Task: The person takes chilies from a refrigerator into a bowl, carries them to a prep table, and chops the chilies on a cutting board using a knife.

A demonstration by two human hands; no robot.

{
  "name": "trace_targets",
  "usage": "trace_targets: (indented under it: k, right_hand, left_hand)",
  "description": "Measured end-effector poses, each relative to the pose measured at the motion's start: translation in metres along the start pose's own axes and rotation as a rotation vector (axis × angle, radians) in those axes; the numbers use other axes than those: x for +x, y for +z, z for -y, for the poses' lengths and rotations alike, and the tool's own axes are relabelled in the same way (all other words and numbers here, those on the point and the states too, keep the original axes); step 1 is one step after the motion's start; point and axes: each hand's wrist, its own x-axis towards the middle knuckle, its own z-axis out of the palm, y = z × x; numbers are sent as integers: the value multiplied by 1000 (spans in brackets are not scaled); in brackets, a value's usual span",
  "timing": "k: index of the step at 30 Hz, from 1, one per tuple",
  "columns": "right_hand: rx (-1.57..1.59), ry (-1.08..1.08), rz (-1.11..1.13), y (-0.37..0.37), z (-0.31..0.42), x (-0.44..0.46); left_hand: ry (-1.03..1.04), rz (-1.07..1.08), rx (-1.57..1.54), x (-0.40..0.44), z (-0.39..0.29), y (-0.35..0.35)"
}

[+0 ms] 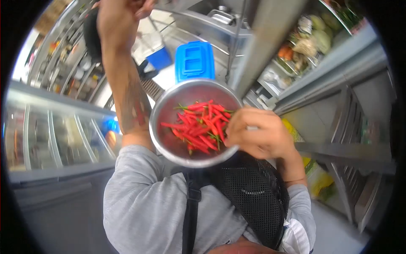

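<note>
A round metal bowl is held in front of my chest, with a heap of red chillies with green stems inside. My right hand is closed over the bowl's right rim, its fingers curled. My left arm reaches up and forward along the bowl's left side. At the top edge of the view, my left hand is blurred and partly cut off, so its grip and anything in it cannot be made out.
Beyond the bowl stands a blue lidded bin. Shelves with vegetables are at upper right, behind a metal frame. A glass-fronted cabinet is on the left. A metal rack stands at right, and a steel sink lies ahead.
</note>
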Motion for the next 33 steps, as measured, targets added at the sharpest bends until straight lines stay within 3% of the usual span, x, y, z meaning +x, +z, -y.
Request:
trace_targets:
  k: [1, 2, 4, 6, 7, 8, 10, 12, 14, 16, 18, 20, 23, 25, 26, 28, 30, 32, 33]
  right_hand:
    - [-17, -17, 10, 9, -14, 13]
    - [4, -37, 46, 22, -28, 23]
    - [-65, 92, -8, 47, -75, 35]
    - [-169, 28, -6, 77, -134, 43]
    - [-298, -26, -42, 91, -163, 47]
    - [-290, -22, -15, 105, -189, 50]
    - [-425, -86, 8, 134, -235, 61]
    - [-386, -109, 41, 155, -273, 85]
    - [-318, -142, 148, 188, -314, 120]
    - [-282, -95, 286, 215, -353, 153]
    - [-330, 12, 248, 243, -380, 201]
    - [-168, 52, 293, 263, -410, 236]
    - [-69, 237, 328, 276, -445, 263]
    - [30, 457, 455, 303, -478, 297]
    - [52, 443, 478, 317, -493, 306]
    - [81, 521, 678, 351, -528, 343]
    - [165, 515, 727, 386, -544, 391]
    - [101, 198, 706, 424, -578, 437]
    - [132, 219, 721, 443, -597, 462]
  left_hand:
    - [-76, -25, 153, 1, 39, -17]
    - [-217, -231, 357, -21, 96, -29]
    - [-442, -113, 286, -58, 121, -33]
    - [-892, 26, 25, -110, 186, -34]
    - [-984, 73, -135, -139, 207, -30]
    - [-1064, 126, -304, -168, 222, -23]
    - [-1168, -22, -701, -221, 240, -3]
    - [-1142, 147, -436, -254, 260, -21]
    - [-1228, -38, -481, -283, 287, -48]
    - [-1330, 16, -220, -307, 322, -87]
    - [-1448, -140, -195, -325, 344, -121]
    - [-1340, -481, -235, -367, 377, -151]
    - [-1381, -709, -217, -394, 383, -194]
    - [-1388, -927, -221, -411, 403, -238]
    - [-1402, -958, -206, -420, 406, -248]
    - [-1323, -1298, -54, -430, 419, -279]
    - [-1258, -1533, -156, -443, 433, -310]
    - [-1218, -1708, -270, -480, 470, -351]
    - [-1202, -1746, -260, -490, 487, -371]
